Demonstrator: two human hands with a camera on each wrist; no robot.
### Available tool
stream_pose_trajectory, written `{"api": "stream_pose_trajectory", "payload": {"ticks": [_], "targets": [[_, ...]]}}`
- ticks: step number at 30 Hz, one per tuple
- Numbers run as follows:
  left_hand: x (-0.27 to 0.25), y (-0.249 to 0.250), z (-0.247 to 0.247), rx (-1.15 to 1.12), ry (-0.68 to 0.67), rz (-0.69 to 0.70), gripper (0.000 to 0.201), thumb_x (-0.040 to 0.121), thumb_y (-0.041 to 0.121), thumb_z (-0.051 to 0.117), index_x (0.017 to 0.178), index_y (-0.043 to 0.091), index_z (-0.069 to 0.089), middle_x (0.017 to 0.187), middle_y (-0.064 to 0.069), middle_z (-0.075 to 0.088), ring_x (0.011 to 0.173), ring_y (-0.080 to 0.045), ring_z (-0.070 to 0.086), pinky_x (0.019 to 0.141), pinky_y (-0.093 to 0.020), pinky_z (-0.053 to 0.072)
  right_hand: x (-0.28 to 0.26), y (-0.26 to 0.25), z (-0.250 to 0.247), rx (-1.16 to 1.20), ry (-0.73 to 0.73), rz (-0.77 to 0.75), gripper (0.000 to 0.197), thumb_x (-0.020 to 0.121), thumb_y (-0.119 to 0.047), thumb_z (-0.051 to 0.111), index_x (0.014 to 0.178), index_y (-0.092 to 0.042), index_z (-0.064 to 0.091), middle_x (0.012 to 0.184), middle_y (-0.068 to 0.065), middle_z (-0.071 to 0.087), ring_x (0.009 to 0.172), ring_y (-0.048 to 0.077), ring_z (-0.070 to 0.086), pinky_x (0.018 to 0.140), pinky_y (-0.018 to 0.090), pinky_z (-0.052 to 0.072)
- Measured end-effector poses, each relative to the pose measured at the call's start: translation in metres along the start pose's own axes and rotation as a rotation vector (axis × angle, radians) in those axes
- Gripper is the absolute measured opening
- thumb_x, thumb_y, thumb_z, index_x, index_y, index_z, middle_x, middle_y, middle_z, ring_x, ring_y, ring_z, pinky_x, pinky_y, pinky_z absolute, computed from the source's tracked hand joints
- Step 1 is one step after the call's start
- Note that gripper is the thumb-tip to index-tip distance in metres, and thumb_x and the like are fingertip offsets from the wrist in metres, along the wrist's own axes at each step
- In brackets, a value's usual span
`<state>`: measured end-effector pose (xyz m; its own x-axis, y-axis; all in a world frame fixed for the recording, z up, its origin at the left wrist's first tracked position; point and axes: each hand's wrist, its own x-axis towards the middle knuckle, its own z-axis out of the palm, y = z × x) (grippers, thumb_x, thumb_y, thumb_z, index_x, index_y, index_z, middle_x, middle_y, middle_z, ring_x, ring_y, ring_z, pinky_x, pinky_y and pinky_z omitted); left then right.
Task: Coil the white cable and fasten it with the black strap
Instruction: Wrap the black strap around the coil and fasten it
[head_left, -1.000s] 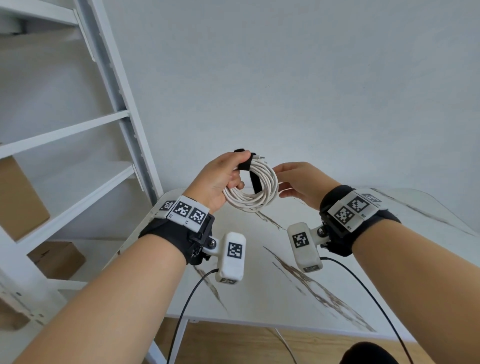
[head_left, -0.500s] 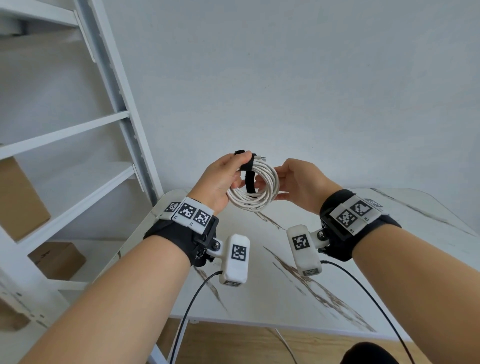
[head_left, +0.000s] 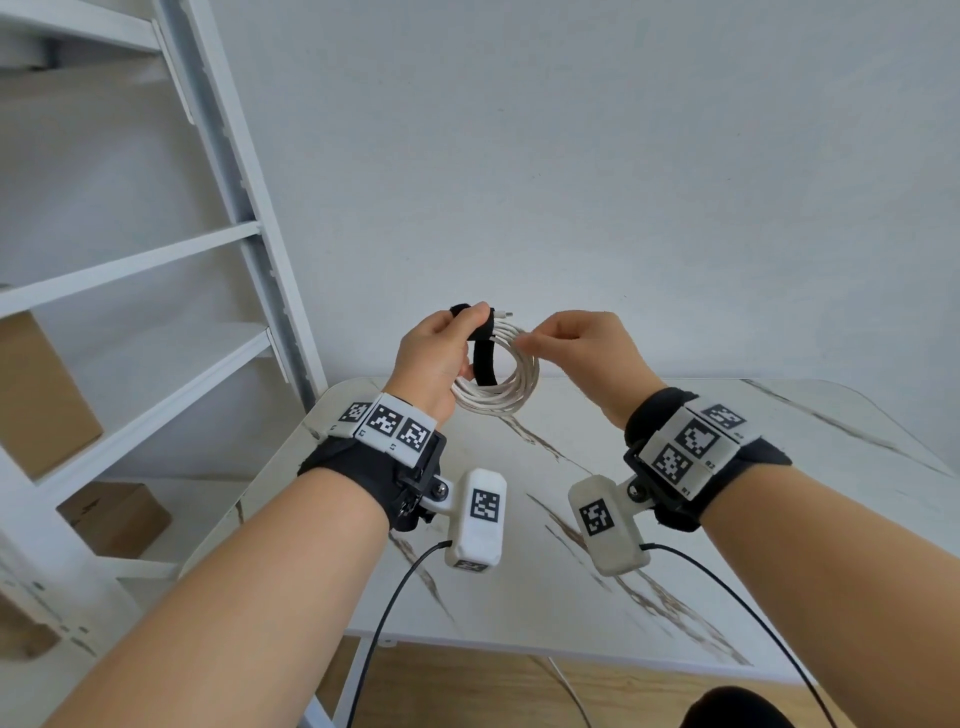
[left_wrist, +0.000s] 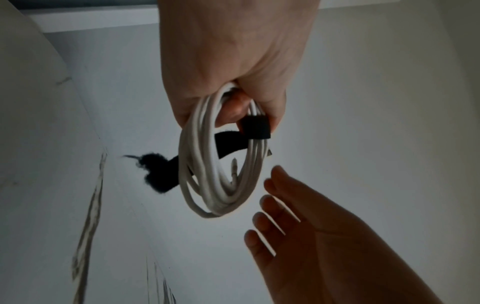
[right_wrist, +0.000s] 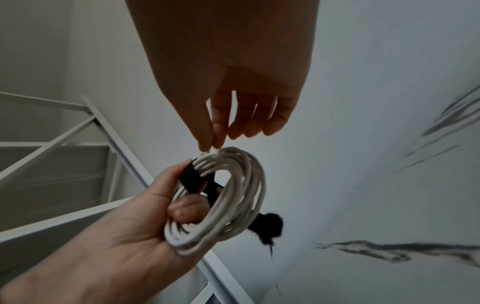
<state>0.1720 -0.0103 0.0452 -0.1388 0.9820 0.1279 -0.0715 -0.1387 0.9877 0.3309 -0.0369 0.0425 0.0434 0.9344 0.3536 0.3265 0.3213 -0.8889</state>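
My left hand (head_left: 452, 338) holds the coiled white cable (head_left: 506, 402) up in the air above the table. It grips the coil's top, where the black strap (head_left: 483, 364) passes round the strands. In the left wrist view the strap (left_wrist: 255, 128) wraps the bundle under my thumb, and its loose fuzzy tail (left_wrist: 158, 176) runs through the coil and out the far side. A plug end pokes out at the top. My right hand (head_left: 550, 338) hovers at the coil's right edge, fingers (right_wrist: 244, 115) straight and holding nothing.
A white marble-patterned table (head_left: 675, 571) lies below the hands. A white shelf frame (head_left: 249, 234) stands to the left with cardboard boxes (head_left: 114, 514) on and near it. A plain white wall is behind. Black sensor cables hang from both wrists.
My right hand has let go of the coil's right side and drawn a little up and away. My left hand keeps its grip on the coil and strap.
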Motion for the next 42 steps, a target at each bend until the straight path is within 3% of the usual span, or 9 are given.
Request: {"api": "stream_pose_trajectory", "payload": {"ticks": [7,12,15,19,25,30,34,38,42], "targets": [[-0.003,0.001,0.006,0.002,0.064,0.033,0.027,0.082,0.030,0.072,0.072,0.013,0.054,0.058,0.001,0.039,0.048,-0.014,0.036,0.048,-0.022,0.039,-0.003,-0.005,0.019,-0.412,-0.039,-0.036,0.018,0.079,-0.023,0.071,0.084,-0.007,0.077,0.089,0.015,0.071,0.087,0.031,0.064,0.070,0.038,0.050],[-0.006,0.003,0.009,-0.009,0.073,0.023,0.029,0.083,0.031,0.071,0.075,0.011,0.052,0.060,0.000,0.038,0.051,-0.015,0.036,0.041,-0.013,0.035,-0.006,-0.008,0.024,-0.464,-0.044,0.013,0.014,0.077,-0.030,0.073,0.080,-0.017,0.079,0.076,0.002,0.068,0.079,0.024,0.064,0.065,0.035,0.048],[-0.007,0.004,0.010,-0.010,0.061,0.008,0.031,0.083,0.034,0.071,0.077,0.012,0.051,0.059,-0.001,0.037,0.049,-0.015,0.034,0.040,-0.013,0.032,-0.008,-0.009,0.026,-0.386,-0.013,0.025,0.012,0.077,-0.028,0.073,0.077,-0.018,0.079,0.061,-0.006,0.054,0.068,0.019,0.056,0.061,0.030,0.042],[-0.009,0.006,0.011,-0.030,0.051,0.017,0.029,0.084,0.032,0.071,0.076,0.012,0.051,0.060,0.000,0.037,0.050,-0.014,0.035,0.042,-0.015,0.034,-0.009,-0.009,0.024,-0.296,-0.009,0.038,0.012,0.077,-0.021,0.072,0.078,-0.010,0.077,0.068,-0.001,0.056,0.069,0.017,0.054,0.066,0.033,0.045],[-0.014,0.008,0.010,-0.057,0.036,0.071,0.024,0.086,0.021,0.070,0.069,0.012,0.055,0.054,0.005,0.046,0.039,-0.003,0.047,0.052,-0.017,0.052,-0.012,-0.014,0.016,0.057,-0.023,0.085,0.011,0.081,-0.006,0.061,0.070,-0.005,0.060,0.051,-0.009,0.050,0.042,0.000,0.041,0.046,0.011,0.033],[-0.011,0.007,0.008,-0.086,0.050,0.078,0.018,0.084,0.024,0.072,0.077,0.012,0.061,0.060,0.006,0.052,0.065,-0.010,0.054,0.078,-0.029,0.059,-0.007,-0.008,0.007,0.166,-0.059,0.181,0.016,0.091,-0.015,0.050,0.085,-0.007,0.062,0.082,0.009,0.063,0.075,0.017,0.054,0.066,0.024,0.037],[-0.008,0.006,0.005,-0.080,0.067,0.083,0.023,0.085,0.025,0.071,0.071,0.014,0.057,0.057,0.006,0.047,0.053,-0.007,0.046,0.075,-0.029,0.059,-0.005,0.000,-0.002,0.368,-0.143,0.152,0.018,0.092,-0.007,0.048,0.086,-0.012,0.064,0.072,0.004,0.064,0.070,0.017,0.057,0.071,0.028,0.040],[-0.006,0.004,0.001,-0.065,0.060,0.077,0.025,0.085,0.027,0.071,0.070,0.014,0.055,0.057,0.003,0.044,0.051,-0.008,0.043,0.070,-0.028,0.057,-0.002,0.005,-0.011,0.566,-0.294,0.185,0.031,0.092,0.005,0.046,0.097,-0.014,0.071,0.095,0.007,0.070,0.091,0.020,0.063,0.087,0.032,0.040],[-0.002,0.004,-0.001,-0.045,0.056,0.077,0.031,0.084,0.029,0.072,0.068,0.014,0.050,0.054,0.002,0.036,0.048,-0.012,0.036,0.059,-0.025,0.049,0.000,0.010,-0.011,0.604,-0.283,0.177,0.018,0.089,-0.002,0.059,0.093,-0.014,0.072,0.091,0.002,0.073,0.085,0.012,0.066,0.074,0.019,0.046]]}}
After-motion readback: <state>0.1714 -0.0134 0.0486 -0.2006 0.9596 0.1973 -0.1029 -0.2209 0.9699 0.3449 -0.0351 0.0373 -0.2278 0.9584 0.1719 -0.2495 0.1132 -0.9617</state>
